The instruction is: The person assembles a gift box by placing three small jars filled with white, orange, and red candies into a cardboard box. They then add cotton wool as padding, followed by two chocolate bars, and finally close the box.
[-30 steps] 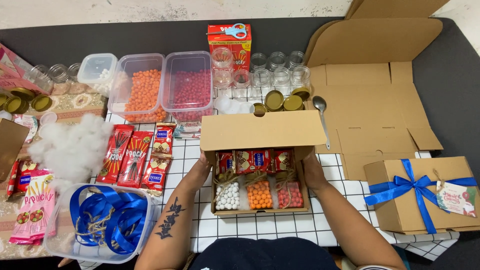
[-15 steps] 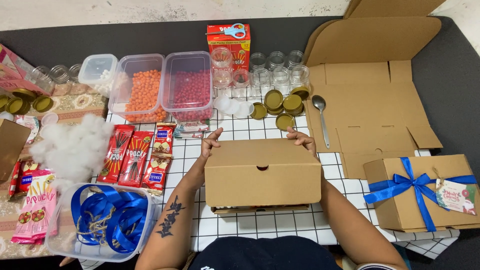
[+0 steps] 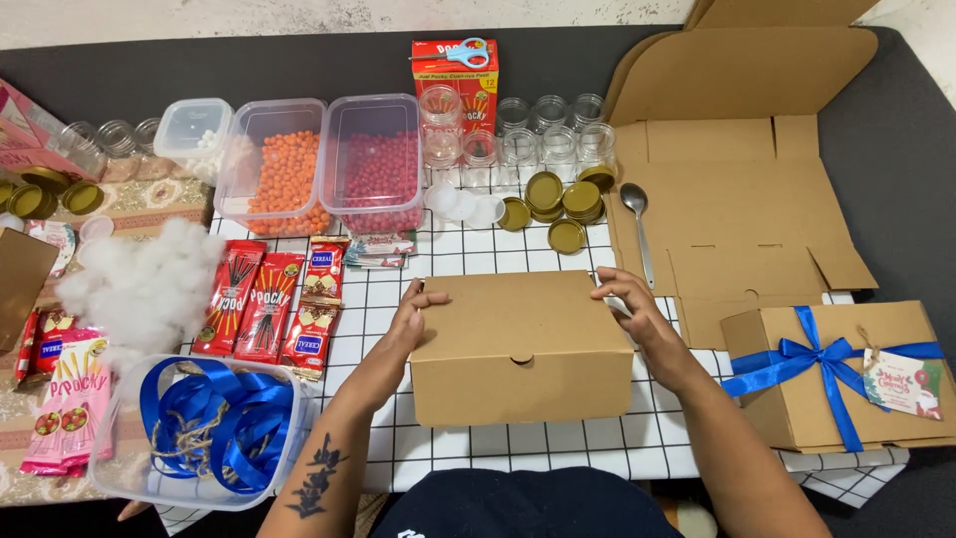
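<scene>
A brown cardboard box (image 3: 518,344) sits with its lid down on the white grid-patterned cloth (image 3: 478,264) in front of me. My left hand (image 3: 413,314) rests against the box's left top edge, fingers curled on the corner. My right hand (image 3: 637,309) touches the right top edge, fingers spread along the side. Neither hand lifts the box.
A finished box with a blue ribbon (image 3: 841,374) sits right. Flat unfolded cardboard (image 3: 737,189) and a spoon (image 3: 637,224) lie behind it. Tubs of orange (image 3: 284,169) and red candies (image 3: 373,164), empty jars (image 3: 553,134), gold lids (image 3: 563,204), snack packets (image 3: 264,299), white stuffing (image 3: 144,284), ribbon tub (image 3: 214,428) surround.
The box stood open, showing packets and jars inside. I folded the lid down and it is now shut. My hands moved from the inner sides to the top edges.
</scene>
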